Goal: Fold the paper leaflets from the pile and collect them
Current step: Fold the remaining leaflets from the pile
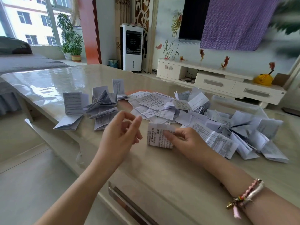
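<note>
Two hands: right hand (186, 140) fingers pinch one leaflet (159, 135); left hand (121, 132) loosely curled, empty.

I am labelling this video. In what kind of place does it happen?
Most likely a home living room: a TV hangs above a low white cabinet, an air cooler stands by the wall, and potted plants sit at the window.

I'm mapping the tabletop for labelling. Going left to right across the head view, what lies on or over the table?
Folded leaflets → left hand → leaflet held by the right hand → pile of leaflets.
</note>
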